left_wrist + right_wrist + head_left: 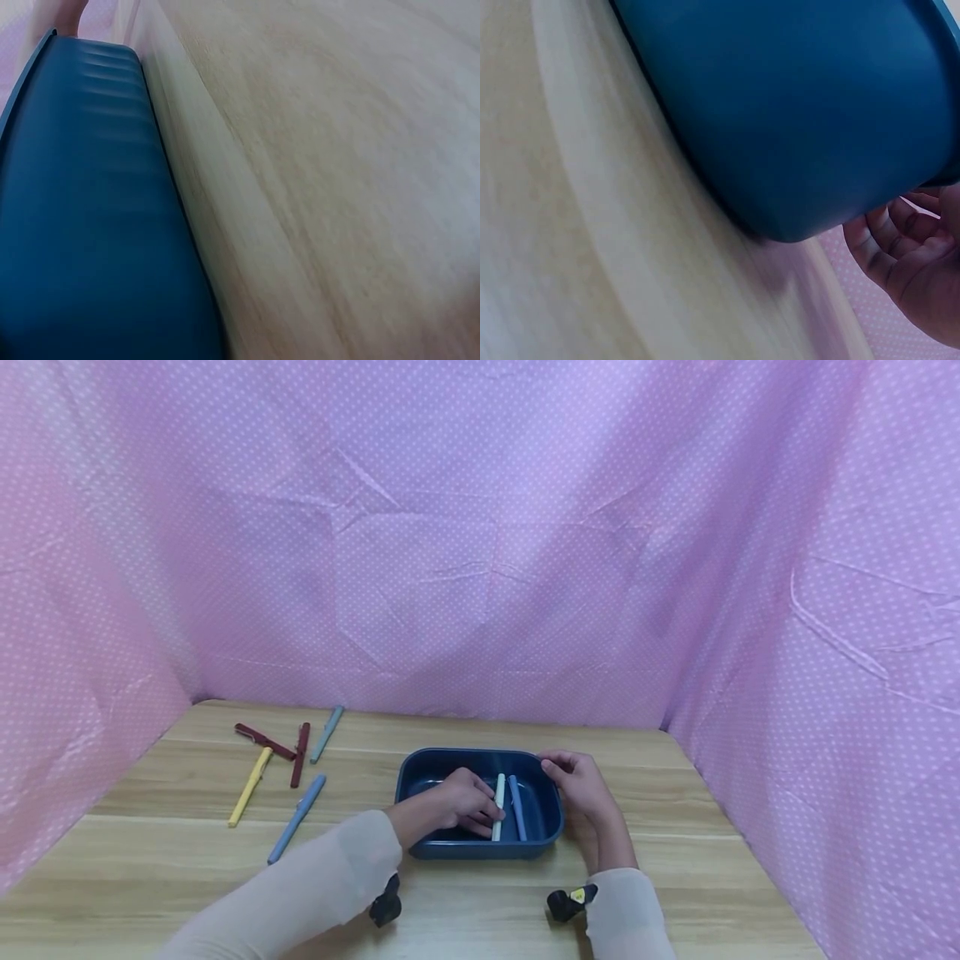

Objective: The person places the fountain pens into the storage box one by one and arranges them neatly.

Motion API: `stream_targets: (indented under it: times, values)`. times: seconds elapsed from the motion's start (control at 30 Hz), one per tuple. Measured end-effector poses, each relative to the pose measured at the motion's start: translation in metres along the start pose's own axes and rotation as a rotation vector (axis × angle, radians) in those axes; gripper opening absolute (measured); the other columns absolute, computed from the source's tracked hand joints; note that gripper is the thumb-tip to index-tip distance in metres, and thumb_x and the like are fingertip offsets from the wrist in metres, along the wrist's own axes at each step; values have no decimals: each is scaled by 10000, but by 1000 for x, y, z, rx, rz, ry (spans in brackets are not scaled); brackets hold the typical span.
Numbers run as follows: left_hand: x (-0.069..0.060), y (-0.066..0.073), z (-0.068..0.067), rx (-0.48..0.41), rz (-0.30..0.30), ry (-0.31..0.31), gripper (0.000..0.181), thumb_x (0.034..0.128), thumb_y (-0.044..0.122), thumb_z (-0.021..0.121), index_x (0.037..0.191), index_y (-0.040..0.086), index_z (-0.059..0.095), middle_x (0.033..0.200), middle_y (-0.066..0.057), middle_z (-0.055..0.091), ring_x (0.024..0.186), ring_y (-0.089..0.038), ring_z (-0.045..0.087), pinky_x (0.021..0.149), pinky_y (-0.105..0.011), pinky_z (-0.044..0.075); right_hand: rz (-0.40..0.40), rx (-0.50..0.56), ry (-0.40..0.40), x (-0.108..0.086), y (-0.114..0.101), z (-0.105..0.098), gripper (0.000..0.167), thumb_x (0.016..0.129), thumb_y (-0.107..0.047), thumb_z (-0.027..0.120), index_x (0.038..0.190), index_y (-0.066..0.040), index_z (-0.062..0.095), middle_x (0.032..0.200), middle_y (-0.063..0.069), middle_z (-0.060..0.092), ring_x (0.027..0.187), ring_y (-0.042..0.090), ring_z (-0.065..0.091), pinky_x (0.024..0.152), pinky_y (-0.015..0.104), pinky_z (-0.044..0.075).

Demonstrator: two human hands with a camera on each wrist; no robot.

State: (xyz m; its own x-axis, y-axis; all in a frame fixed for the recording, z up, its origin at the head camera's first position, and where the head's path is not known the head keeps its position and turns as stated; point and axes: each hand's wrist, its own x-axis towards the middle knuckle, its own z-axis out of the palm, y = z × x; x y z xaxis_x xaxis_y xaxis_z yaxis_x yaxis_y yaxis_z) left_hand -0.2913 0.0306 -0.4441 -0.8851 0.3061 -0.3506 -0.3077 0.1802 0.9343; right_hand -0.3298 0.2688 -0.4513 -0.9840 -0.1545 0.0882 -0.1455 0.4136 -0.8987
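Observation:
A dark blue rectangular box stands on the table. My left hand reaches into it and pinches a pale green pen, which lies lengthwise front to back. Just right of that pen, a blue pen rests inside the box. My right hand grips the box's right rim near the back corner, thumb over the edge. In the right wrist view, fingers of this hand curl behind the box's outer wall. The left wrist view shows the box's front side but no pen.
Left of the box on the wooden table lie two dark red pens, a yellow pen, a grey-green pen and another blue pen. Pink dotted cloth surrounds the table at the back and sides.

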Motion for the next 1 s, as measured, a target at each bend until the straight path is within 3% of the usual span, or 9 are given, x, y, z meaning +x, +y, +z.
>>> stream_targets:
  times: [0.53,0.77,1.0]
  values:
    - [5,0,11,-6,-10,34,356,820,-127,773,1105,-66,569,884,-212,690,709,-265,732,635,-382,636,4,4,1,0,-1,0,243,1056,-148,584,1229,-38,714,1176,107,694,1088,235,623,978,394,544]
    - [2,3,16,7,-12,54,364,826,-108,783,1111,-58,562,883,-206,692,699,-266,728,621,-379,634,5,3,3,-1,-2,0,239,1052,-139,589,1229,-40,714,1180,105,698,1115,247,629,1009,430,538]
    - [0,4,21,29,-9,87,371,827,-96,788,1114,-41,559,879,-200,692,691,-264,731,605,-367,631,-6,9,0,-1,-2,0,252,1051,-136,590,1235,-8,705,1180,126,697,1107,240,627,985,392,540]
